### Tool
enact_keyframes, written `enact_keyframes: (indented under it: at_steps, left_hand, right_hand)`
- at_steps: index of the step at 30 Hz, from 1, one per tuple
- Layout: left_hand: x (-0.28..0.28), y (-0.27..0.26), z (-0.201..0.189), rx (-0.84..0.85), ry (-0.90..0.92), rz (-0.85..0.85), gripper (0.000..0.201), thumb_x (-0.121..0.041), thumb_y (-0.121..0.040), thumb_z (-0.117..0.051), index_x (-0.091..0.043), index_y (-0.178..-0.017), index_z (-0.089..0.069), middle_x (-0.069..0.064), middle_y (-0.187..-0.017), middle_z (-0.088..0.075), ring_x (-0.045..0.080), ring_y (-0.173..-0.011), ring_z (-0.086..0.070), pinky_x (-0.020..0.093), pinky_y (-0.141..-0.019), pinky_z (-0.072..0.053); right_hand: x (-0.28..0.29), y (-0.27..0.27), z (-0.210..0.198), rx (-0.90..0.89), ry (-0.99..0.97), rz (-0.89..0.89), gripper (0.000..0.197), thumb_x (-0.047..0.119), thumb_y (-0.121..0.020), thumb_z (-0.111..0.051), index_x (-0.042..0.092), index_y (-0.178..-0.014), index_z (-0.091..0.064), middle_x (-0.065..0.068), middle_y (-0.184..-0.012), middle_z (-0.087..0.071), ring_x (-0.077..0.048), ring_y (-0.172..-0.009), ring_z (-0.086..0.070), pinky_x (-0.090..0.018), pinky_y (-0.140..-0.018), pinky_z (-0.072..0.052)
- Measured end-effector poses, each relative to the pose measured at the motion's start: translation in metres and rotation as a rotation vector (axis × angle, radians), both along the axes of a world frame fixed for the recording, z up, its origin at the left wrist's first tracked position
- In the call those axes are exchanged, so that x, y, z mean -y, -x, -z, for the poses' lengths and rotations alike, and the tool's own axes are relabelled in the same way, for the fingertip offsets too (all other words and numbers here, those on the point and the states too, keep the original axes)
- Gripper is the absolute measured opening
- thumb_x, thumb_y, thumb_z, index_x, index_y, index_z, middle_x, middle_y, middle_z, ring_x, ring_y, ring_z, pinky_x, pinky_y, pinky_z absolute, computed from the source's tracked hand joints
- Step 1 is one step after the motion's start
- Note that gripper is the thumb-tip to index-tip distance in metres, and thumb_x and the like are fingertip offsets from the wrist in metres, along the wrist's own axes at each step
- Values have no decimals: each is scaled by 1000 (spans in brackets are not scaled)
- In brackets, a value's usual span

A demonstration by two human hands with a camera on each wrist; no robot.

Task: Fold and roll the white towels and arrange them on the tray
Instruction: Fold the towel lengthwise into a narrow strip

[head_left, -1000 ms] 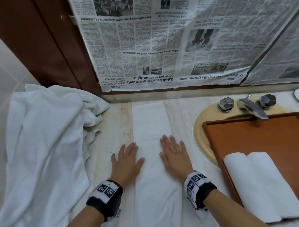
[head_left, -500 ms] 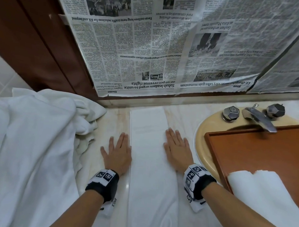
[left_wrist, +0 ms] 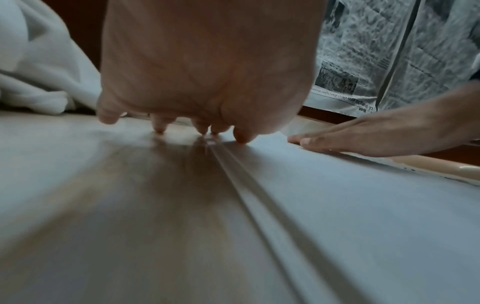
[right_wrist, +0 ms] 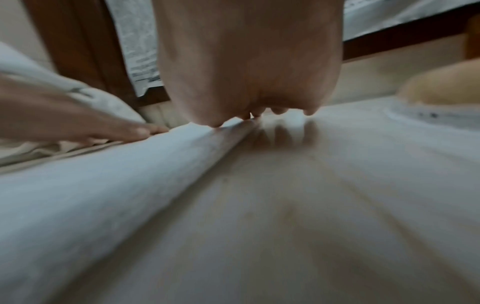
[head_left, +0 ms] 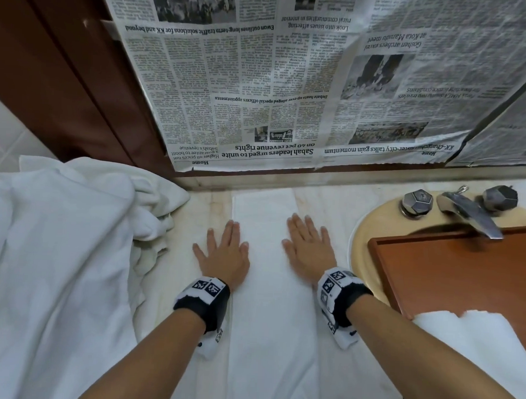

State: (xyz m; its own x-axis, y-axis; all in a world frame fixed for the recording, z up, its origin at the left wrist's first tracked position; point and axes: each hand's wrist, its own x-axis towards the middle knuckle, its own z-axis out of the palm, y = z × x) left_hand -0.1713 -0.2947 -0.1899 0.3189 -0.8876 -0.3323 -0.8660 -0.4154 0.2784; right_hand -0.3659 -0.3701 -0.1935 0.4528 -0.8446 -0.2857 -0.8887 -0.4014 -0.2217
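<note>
A white towel [head_left: 266,305] folded into a long narrow strip lies on the marble counter, running from the wall toward me. My left hand [head_left: 223,252] lies flat with straight fingers along the strip's left edge [left_wrist: 259,195], partly on the counter. My right hand [head_left: 308,246] presses flat on the strip's right edge [right_wrist: 155,164]. A brown wooden tray [head_left: 451,268] sits over the sink at right, with rolled white towels [head_left: 475,344] at its near end.
A heap of loose white towels [head_left: 57,265] fills the left side of the counter. A tap [head_left: 472,214] with two faceted knobs stands behind the tray on the beige sink rim [head_left: 365,234]. Newspaper [head_left: 290,95] covers the wall behind.
Both hands have slid forward along the strip toward the wall, staying flat on its edges. The head view has tilted up, so the rolled towels sit lower in view.
</note>
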Motion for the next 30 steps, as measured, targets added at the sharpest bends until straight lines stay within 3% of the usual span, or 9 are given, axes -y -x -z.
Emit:
enact_keyframes:
  at_steps: [5, 9, 14, 16, 18, 19, 21, 23, 30]
  left_hand:
    - [22, 11, 0, -15, 42, 138, 53, -46, -106, -14, -45, -156, 3, -23, -163, 11, 24, -153, 9, 63, -118, 2]
    - [29, 0, 9, 3, 1, 56, 54, -49, -105, -9, -44, -155, 9, -29, -160, 16, 22, -152, 14, 64, -117, 5]
    - [29, -27, 7, -22, -22, -44, 56, -49, -103, -9, -42, -156, 9, -26, -161, 15, 20, -152, 16, 61, -118, 9]
    - [24, -38, 4, -27, 8, -57, 56, -47, -104, -15, -40, -157, -3, -24, -164, 6, 20, -153, 8, 60, -119, 2]
    - [16, -44, -4, 6, 101, -57, 51, -42, -103, -26, -34, -153, -26, -14, -163, -16, 24, -150, -14, 57, -116, -16]
    - [10, -44, -7, 15, 165, -48, 44, -40, -102, -33, -29, -145, -41, -7, -156, -33, 27, -143, -30, 53, -110, -29]
    - [2, -40, -12, -45, 276, -18, 27, -35, -99, -45, -21, -118, -58, 1, -124, -57, 29, -114, -53, 42, -89, -44]
    - [-3, -30, -14, -154, 308, -12, 20, -34, -96, -54, -17, -103, -62, 1, -104, -58, 26, -98, -57, 33, -76, -42]
    - [7, -6, -16, -177, 216, -221, 33, -33, -95, -61, -6, -114, -62, 10, -114, -59, 27, -104, -58, 31, -78, -43]
  right_hand:
    - [-4, -34, 4, -20, 31, -209, 71, 55, -92, 12, 27, -157, 10, 13, -164, 14, -14, -152, 13, -46, -120, 11]
    - [23, -43, 6, -47, 24, -175, 59, 50, -104, -6, 29, -157, 10, 15, -163, 16, -13, -151, 14, -46, -122, 8]
    - [49, -14, 7, -34, -23, 1, 58, 51, -104, -5, 31, -156, 13, 17, -159, 21, -16, -151, 16, -46, -123, 7]
    - [50, -6, 5, -14, -33, 74, 58, 47, -105, -7, 28, -157, 12, 12, -162, 18, -18, -152, 14, -45, -123, 6]
    - [42, -3, 1, 48, -19, 114, 59, 42, -107, -15, 23, -158, 7, 8, -165, 11, -19, -153, 9, -45, -123, 1]
    - [34, -2, -1, 84, -12, 120, 60, 39, -107, -19, 22, -159, 5, 7, -166, 9, -20, -153, 6, -45, -123, -1]
    - [15, -3, -1, 128, -14, 111, 61, 38, -106, -25, 20, -159, 0, 5, -166, 6, -19, -153, 4, -44, -123, -2]
    - [-4, -5, 1, 135, -28, 89, 61, 40, -106, -27, 21, -159, -3, 6, -166, 6, -17, -153, 4, -43, -122, 0]
    - [-31, -8, 7, 187, -18, 78, 61, 42, -106, -28, 22, -159, -7, 8, -166, 6, -17, -152, 8, -41, -122, 4]
